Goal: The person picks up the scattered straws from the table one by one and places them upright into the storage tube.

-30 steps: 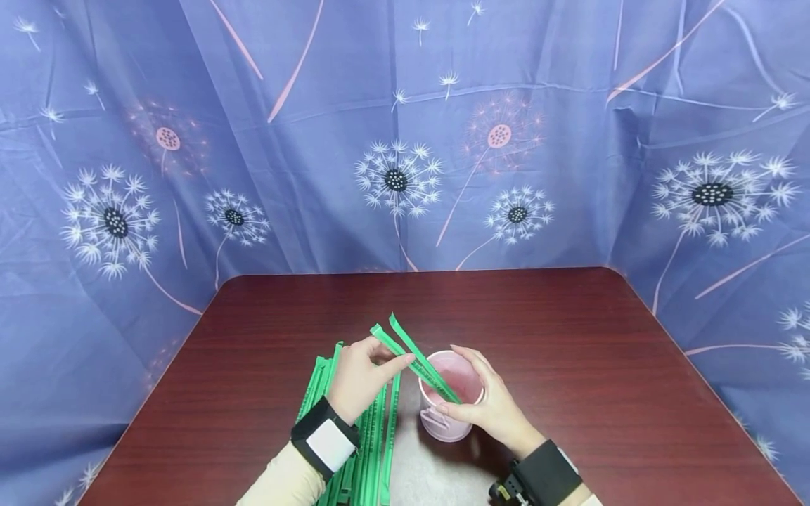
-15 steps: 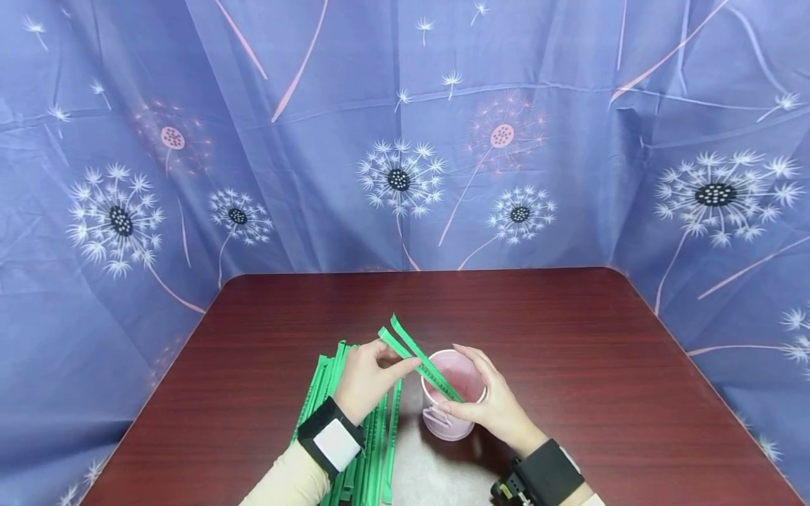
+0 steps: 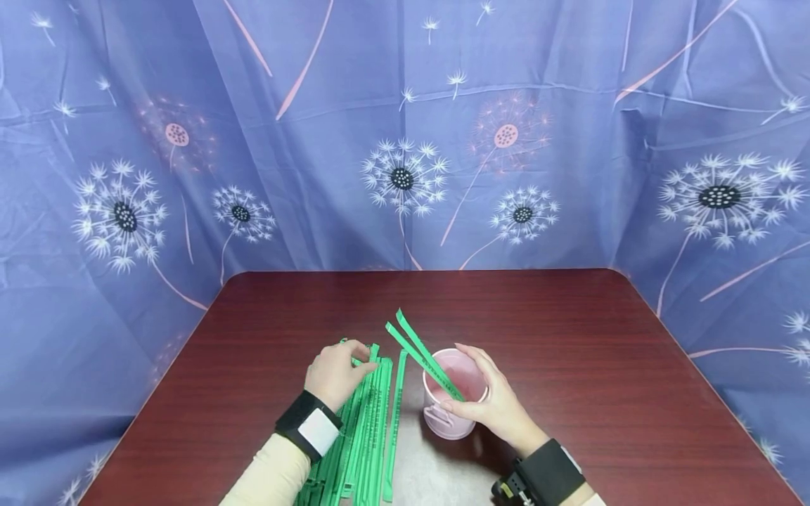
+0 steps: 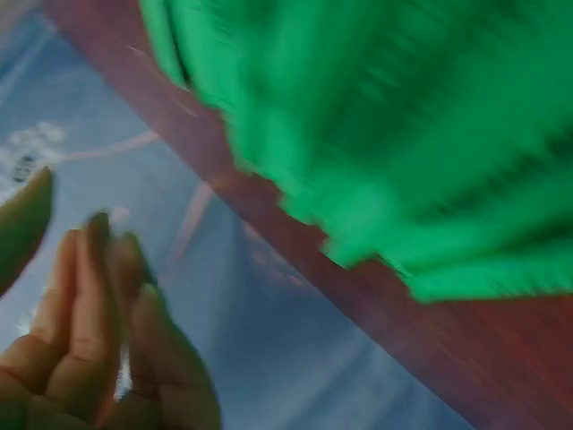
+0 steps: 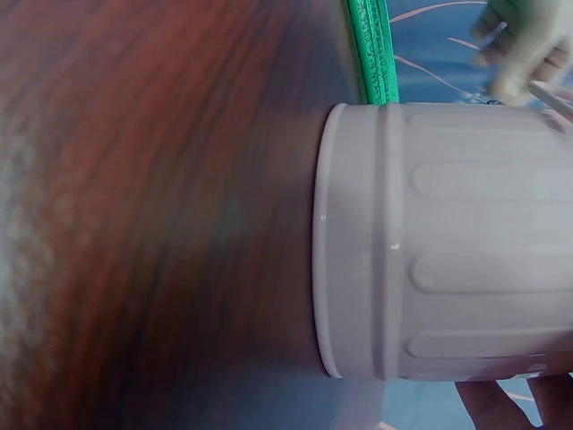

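Observation:
In the head view my right hand [image 3: 496, 404] grips a small pink bucket [image 3: 449, 425] at its rim, thumb on the near side. Two long, narrow green packets [image 3: 420, 351] with dark print lean inside it, their tops sticking out to the upper left; their lower ends are hidden near my thumb. My left hand [image 3: 338, 372] is over a pile of similar green packets [image 3: 370, 422] and partly covers them. In the left wrist view its fingers [image 4: 85, 313] are fairly straight, thumb apart, and nothing shows between them. The bucket's ribbed wall [image 5: 483, 242] fills the right wrist view.
One green packet [image 3: 395, 429] lies slightly apart, between pile and bucket. Everything stands on a dark red-brown wooden table [image 3: 569, 337] with a pale glare patch [image 3: 436, 478] in front. A blue dandelion-print curtain [image 3: 304, 176] hangs behind and at both sides.
My left hand has let go of a green packet at the bucket and moved left over the pile. The two packets now lean in the bucket without it. My right hand has stayed put.

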